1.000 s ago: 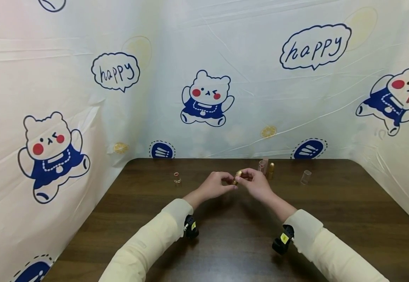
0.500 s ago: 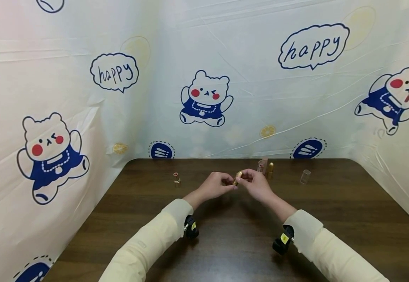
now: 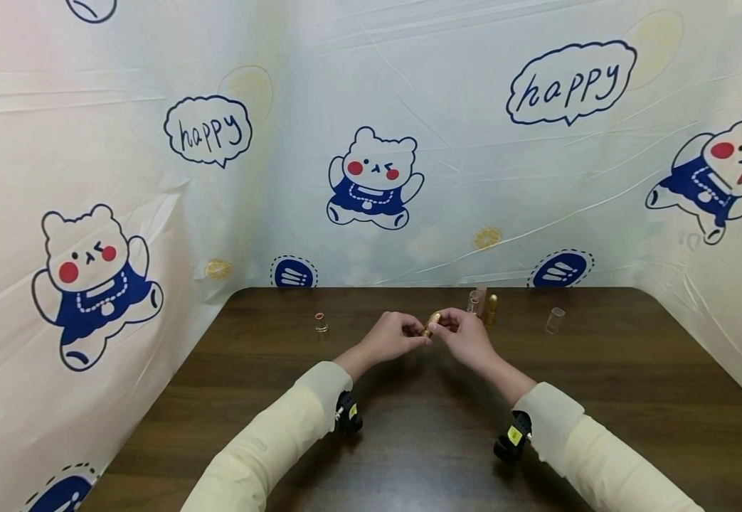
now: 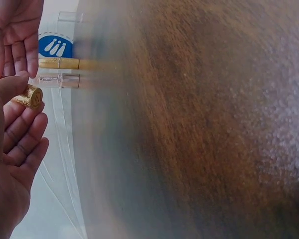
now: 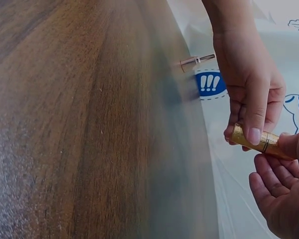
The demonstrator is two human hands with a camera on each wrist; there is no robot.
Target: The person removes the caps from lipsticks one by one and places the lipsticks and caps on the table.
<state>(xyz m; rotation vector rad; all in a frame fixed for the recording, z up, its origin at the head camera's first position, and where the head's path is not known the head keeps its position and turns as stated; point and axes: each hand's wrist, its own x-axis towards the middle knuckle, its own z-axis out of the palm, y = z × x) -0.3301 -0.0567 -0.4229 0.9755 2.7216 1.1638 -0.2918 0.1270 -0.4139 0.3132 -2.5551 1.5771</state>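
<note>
Both hands meet over the far middle of the table, on one gold lipstick tube [image 3: 435, 318]. My left hand [image 3: 390, 336] pinches its lower end between thumb and fingers; the round gold base [image 4: 36, 98] faces the camera in the left wrist view. The other end is pinched by my right hand [image 3: 471, 339]. In the right wrist view the gold tube [image 5: 250, 137] lies tilted, with a thin seam line near the right thumb. Its rounded tip shows between the hands in the head view, while the fingers cover part of the rest.
Behind the right hand stand another gold tube [image 3: 491, 311], a lipstick in clear casing [image 3: 474, 301] and a pinkish item [image 3: 482, 293]. An uncapped lipstick [image 3: 321, 323] is at the left. At the right is a clear cap [image 3: 555, 321]. A printed curtain [image 3: 447, 235] borders the brown table [image 3: 428, 441].
</note>
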